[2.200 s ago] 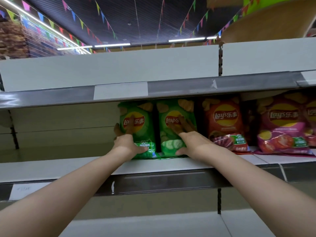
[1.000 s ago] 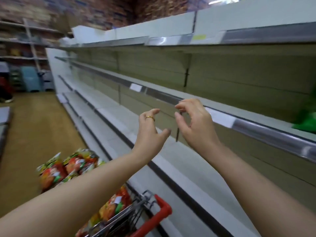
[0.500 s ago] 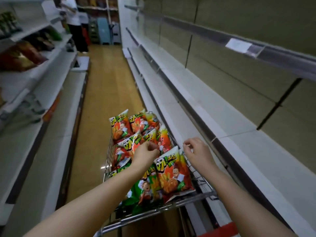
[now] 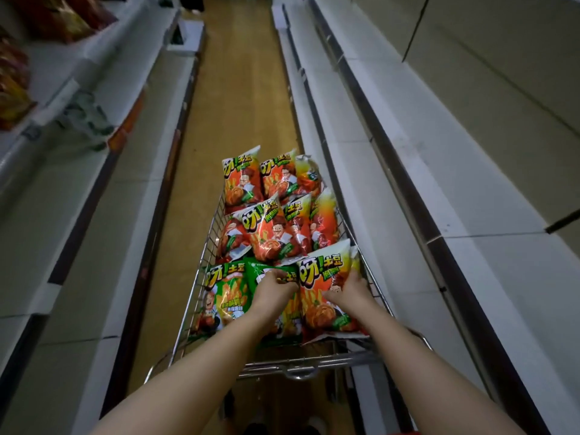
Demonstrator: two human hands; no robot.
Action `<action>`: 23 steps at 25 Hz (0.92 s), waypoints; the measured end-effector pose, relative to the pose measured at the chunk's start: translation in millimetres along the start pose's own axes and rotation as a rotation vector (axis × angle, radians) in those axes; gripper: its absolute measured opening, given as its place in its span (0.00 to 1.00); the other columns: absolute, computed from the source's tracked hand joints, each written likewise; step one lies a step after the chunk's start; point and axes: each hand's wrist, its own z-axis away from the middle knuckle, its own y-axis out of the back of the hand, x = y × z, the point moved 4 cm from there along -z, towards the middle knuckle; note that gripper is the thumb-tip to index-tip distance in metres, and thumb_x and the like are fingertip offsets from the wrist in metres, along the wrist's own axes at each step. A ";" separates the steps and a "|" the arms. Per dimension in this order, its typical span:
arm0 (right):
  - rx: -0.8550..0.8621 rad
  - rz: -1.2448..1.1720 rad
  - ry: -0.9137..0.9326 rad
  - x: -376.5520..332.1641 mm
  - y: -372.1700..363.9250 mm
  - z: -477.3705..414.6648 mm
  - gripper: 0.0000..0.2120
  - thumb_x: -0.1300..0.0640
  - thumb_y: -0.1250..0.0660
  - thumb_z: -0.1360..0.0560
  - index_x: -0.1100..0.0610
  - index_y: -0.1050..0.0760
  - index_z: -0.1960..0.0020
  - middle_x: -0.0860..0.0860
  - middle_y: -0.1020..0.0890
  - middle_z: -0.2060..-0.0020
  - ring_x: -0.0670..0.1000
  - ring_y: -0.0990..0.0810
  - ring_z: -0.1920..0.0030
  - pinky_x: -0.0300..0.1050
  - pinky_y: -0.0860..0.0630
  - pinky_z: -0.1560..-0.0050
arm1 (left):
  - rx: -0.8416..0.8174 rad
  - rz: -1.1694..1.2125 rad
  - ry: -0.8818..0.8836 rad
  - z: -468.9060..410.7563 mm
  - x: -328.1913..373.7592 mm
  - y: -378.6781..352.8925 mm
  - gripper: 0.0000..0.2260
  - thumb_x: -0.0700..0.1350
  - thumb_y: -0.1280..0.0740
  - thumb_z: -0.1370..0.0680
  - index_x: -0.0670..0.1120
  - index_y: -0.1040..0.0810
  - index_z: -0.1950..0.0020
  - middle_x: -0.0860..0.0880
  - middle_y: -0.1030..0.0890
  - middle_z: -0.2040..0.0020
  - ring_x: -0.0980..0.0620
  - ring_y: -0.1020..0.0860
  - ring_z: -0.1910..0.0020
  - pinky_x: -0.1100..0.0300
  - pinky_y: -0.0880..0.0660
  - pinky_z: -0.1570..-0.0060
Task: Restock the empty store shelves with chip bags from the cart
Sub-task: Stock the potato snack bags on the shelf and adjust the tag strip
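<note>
**Chrome wire shopping cart**: stands in the aisle, just beside the right-hand shelving. Its long axis runs away from the person. It is loaded with chip bags lying printed face up.

**Glossy red-orange chip bag with a pale top**: sits in the near right corner of the cart. Its long axis follows the cart's length, with the top seam pointing away from the person and leaning slightly right. The right hand holds it, thumb across the printed front and fingers wrapped round its right edge.

**Dark green foil chip bag**: sits in the middle of the near row, its right side tucked under the red-orange bag, top pointing away. The left hand lies on it, fingers curled close and gripping its upper part.

**Light green chip bag with yellow lettering**: sits in the near left corner, touching the dark green bag, long axis and top lying the same way.

**Other red-orange chip bags**: fill the middle and far rows, overlapping, tops pointing away. The farthest ones stand propped above the cart's far end.

**White metal shelves with dark front strips**: run along the right of the aisle in tiers.

**White left-hand shelving**: carries blurred red and yellow packs on its upper tier.

**Tan wood-pattern floor**: lies between the two runs of shelving.
</note>
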 end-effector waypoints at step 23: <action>0.071 -0.017 -0.083 -2.2 -8.0 13.4 0.39 0.50 0.28 0.30 0.58 0.44 0.28 0.55 0.24 0.38 0.57 0.24 0.39 0.53 0.25 0.41 | -0.138 -0.075 0.085 -9.5 -23.8 21.1 0.25 0.42 0.35 0.23 0.39 0.37 0.28 0.46 0.25 0.55 0.53 0.26 0.61 0.60 0.29 0.62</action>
